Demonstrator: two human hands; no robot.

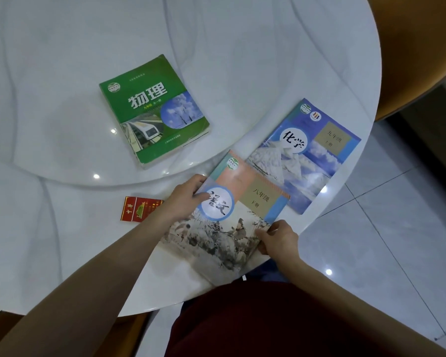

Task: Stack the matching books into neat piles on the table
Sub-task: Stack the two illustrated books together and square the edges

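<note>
A pale book with a painted landscape cover (224, 228) lies at the near edge of the white round table (62, 240). My left hand (184, 197) grips its left edge near the top, thumb on the cover. My right hand (277, 239) pinches its lower right corner. A blue book with a snowy mountain cover (307, 155) lies flat just beyond, its near corner tucked under the pale book. A thick green pile of books (153, 110) rests on the raised centre disc of the table.
A red cigarette pack (139, 209) lies left of my left wrist. The table's curved edge runs close on the right, with tiled floor (386, 228) below. An orange chair (410, 47) stands at the far right.
</note>
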